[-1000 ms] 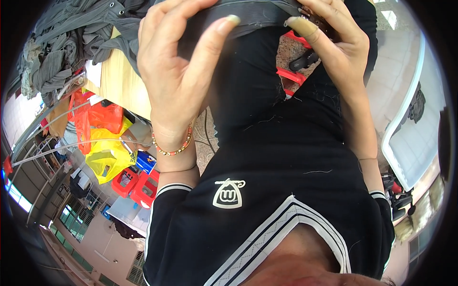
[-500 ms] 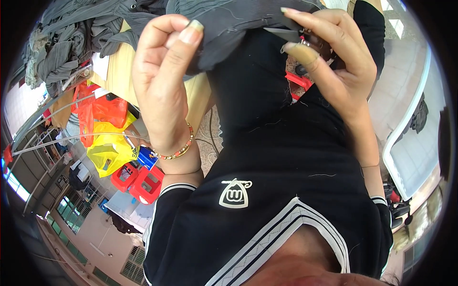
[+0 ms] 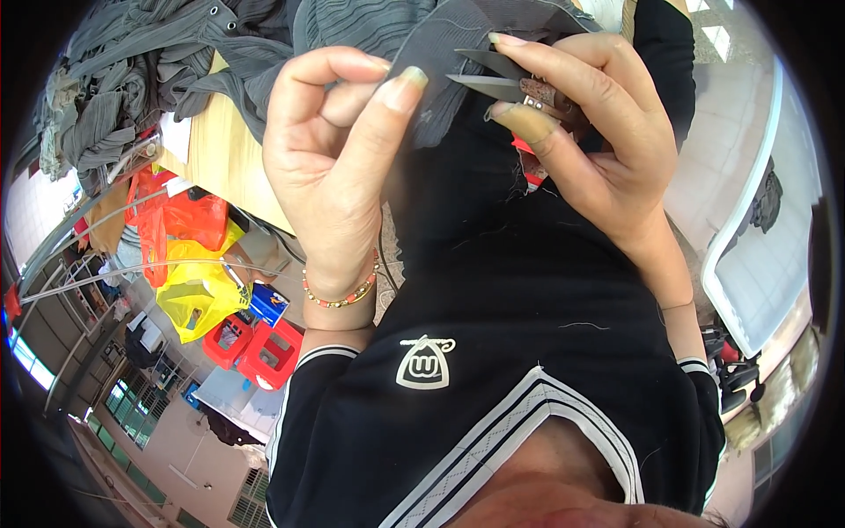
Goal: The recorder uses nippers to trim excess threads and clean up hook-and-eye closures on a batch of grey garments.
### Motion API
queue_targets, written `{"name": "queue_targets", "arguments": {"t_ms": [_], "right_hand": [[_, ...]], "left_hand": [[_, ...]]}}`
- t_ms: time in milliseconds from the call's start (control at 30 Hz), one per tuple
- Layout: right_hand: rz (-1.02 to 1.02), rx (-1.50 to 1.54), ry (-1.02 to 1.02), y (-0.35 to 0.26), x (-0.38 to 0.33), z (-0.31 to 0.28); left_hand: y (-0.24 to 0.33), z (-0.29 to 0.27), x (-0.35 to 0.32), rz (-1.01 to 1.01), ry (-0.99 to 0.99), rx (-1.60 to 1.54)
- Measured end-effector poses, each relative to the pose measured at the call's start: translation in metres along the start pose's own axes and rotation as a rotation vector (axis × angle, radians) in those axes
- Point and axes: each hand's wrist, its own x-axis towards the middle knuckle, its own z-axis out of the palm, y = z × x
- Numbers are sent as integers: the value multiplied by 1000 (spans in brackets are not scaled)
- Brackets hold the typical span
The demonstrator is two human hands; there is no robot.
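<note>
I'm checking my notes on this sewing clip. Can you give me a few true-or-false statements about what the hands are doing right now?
1. The left hand pinches grey fabric. True.
2. The right hand holds a needle. False: it holds thread snips.
3. The snips' blades are apart. True.
4. The left wrist is bare. False: it wears a beaded bracelet.
5. Grey garments lie piled on the table. True.

Far left: heap of grey garments (image 3: pixel 114 97) piled on a pale wooden tabletop (image 3: pixel 231 163). Below that, left: orange plastic bag (image 3: pixel 189 216) touching a yellow plastic bag (image 3: pixel 195 286), small blue box (image 3: pixel 267 304) just beside the yellow one. Nearer, two red plastic stools (image 3: pixel 255 348) side by side. Right: white curved tray rim (image 3: pixel 748 220)
</note>
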Motion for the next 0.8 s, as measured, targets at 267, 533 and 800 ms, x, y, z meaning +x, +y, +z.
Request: {"name": "queue_targets", "arguments": {"t_ms": [267, 533, 800], "right_hand": [[3, 15, 23, 2, -1, 0], [-59, 26, 17, 6, 0, 2], [388, 212, 47, 5, 11, 2]], "left_hand": [[-1, 2, 0, -1, 1, 24], [1, 0, 0, -7, 9, 25], [13, -53, 14, -80, -36, 130]]}}
